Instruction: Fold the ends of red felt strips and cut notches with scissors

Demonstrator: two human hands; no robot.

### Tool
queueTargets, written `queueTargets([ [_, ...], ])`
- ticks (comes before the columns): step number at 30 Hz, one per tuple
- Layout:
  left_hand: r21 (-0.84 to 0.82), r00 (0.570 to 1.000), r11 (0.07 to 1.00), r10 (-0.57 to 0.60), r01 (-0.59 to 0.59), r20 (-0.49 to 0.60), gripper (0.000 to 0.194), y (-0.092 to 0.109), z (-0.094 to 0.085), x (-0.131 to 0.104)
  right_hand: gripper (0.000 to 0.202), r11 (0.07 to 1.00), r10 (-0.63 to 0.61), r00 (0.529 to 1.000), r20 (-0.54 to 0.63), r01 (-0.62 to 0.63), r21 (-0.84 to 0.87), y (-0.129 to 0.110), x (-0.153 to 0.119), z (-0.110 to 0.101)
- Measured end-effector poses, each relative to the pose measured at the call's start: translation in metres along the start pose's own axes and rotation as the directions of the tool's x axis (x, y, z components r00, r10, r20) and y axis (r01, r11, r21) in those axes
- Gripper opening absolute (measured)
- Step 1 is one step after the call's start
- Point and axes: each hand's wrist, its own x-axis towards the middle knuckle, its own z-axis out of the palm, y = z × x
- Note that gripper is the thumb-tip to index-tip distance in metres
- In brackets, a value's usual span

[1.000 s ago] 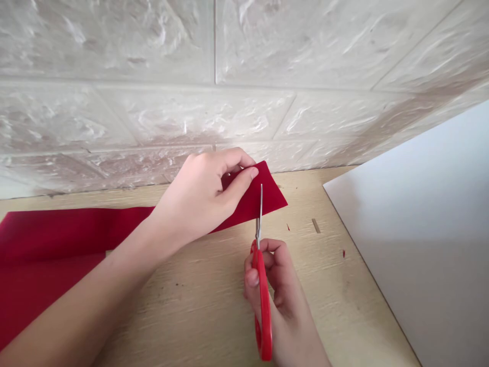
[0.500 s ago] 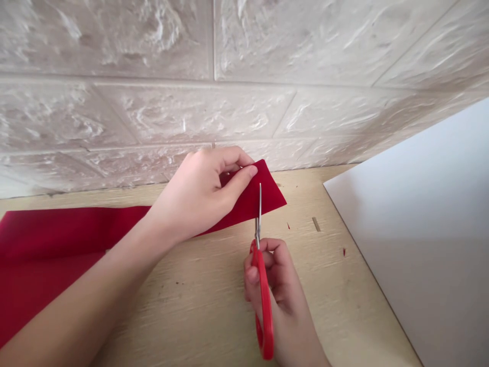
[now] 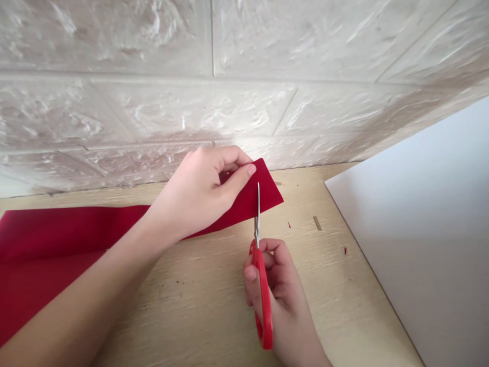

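A long dark red sheet [image 3: 114, 224], perhaps fabric or paper, runs from the left edge of the view to the middle. My left hand [image 3: 206, 188] pinches it between thumb and fingers near its right end, raising that end above the table. My right hand [image 3: 280, 285] is closed around red-handled scissors [image 3: 264, 300]. Their blades point away from me and straddle the lower edge of the sheet, one in front of it and the other mostly hidden behind. The sheet's pointed right corner sticks out beyond the blades.
The pale wooden table [image 3: 191, 300] carries tiny red scraps [image 3: 345, 251] and a short brownish strip [image 3: 317, 223]. A white panel [image 3: 420, 219] leans in from the right. Behind the table rises a whitish brick-patterned wall [image 3: 183, 109].
The scissor handles have drawn slightly closer together, with the lower end a little higher. The sheet's right corner has shifted slightly left. My left hand keeps the same grip.
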Motion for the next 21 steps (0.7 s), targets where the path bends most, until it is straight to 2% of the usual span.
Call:
queueTargets([
  [8, 0.029, 1.000, 1.000, -0.009, 0.009, -0.006, 0.025, -0.001, 0.001, 0.000, 0.044, 0.999, 0.050, 0.998, 0.024, -0.049, -0.020, -0.006, 0.001, -0.002],
  [11, 0.006, 1.000, 1.000, -0.009, 0.009, 0.017, 0.025, 0.000, 0.002, -0.001, 0.042, 1.000, 0.017, 1.000, -0.009, -0.017, 0.001, -0.006, -0.001, -0.001],
  [15, -0.026, 0.998, 1.000, -0.008, 0.010, 0.059, 0.023, 0.003, 0.004, -0.002, 0.039, 0.999, 0.044, 0.999, -0.023, -0.044, 0.026, -0.008, -0.003, 0.000],
  [21, 0.008, 1.000, 1.000, 0.006, -0.006, 0.031, 0.024, 0.000, 0.005, -0.002, 0.042, 1.000, 0.011, 0.999, 0.033, -0.012, 0.006, -0.013, 0.001, -0.002],
])
